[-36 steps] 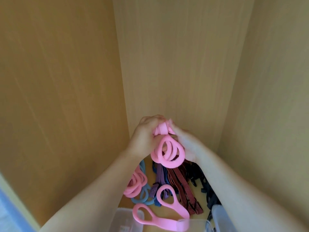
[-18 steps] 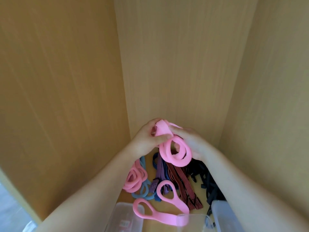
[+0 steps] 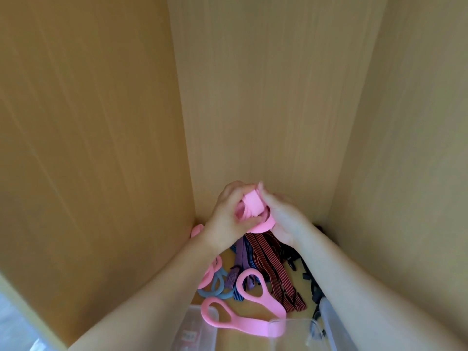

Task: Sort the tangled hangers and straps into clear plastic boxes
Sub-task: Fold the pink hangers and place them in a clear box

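Around: pink loop hanger point(image 3: 253, 300) lies near, one end at a clear box point(image 3: 298, 325) rim. Striped straps point(image 3: 263, 262) and blue rings point(image 3: 217, 287) are heaped beyond, partly under the forearms.
Hands: left hand point(image 3: 228, 219) and right hand point(image 3: 283, 221) both curl round the pink strap bundle point(image 3: 250, 209), raised by the far wall.
Axis: bundle coiled, direction unclear; loop hanger bent in a V, loops pointing left.
Setting: wooden shelf floor point(image 3: 243, 344), tan panels left, far and right.

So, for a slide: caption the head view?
Left hand and right hand grip a pink strap above tangled straps.
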Demonstrator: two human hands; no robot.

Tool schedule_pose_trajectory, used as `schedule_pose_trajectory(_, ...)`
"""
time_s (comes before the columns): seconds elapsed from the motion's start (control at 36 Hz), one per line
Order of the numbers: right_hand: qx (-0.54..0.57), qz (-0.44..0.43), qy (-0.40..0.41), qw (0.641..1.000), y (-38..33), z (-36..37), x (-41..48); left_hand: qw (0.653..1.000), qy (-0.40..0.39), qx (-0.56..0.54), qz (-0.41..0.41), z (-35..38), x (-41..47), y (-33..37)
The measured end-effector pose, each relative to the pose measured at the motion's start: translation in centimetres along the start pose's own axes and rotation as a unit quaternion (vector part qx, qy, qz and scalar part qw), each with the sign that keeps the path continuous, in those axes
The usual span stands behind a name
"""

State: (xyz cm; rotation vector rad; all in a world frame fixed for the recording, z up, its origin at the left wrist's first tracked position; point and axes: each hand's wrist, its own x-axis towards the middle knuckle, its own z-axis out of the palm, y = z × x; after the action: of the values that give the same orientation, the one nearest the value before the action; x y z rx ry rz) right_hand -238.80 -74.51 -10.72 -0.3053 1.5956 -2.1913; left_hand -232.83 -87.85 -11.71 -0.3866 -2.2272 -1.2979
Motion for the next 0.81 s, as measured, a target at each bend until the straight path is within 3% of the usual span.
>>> schedule_pose_trajectory(0.14,-0.007,0.003,-0.019,1.000,-0.3,-0.3,-0.7,0.983,-0.022,-0.157,-0.093,-0.1,-0.2,0.0)
schedule_pose_trajectory(0.39,-0.096,0.012,-0.027,0.995,0.1,-1.3,-1.6,0.971,-0.075,-0.124,-0.189,0.5,-0.6,-1.7)
schedule_pose_trajectory(0.67,-0.128,0.015,0.009,0.992,2.2,-1.9,-4.0,0.994,-0.023,-0.059,-0.091,3.4,-3.8,-1.2)
schedule_pose_trajectory(0.81,-0.122,0.007,0.079,0.989,4.6,-3.5,-6.3,0.993,-0.068,-0.059,-0.072,4.6,-6.3,-1.9)
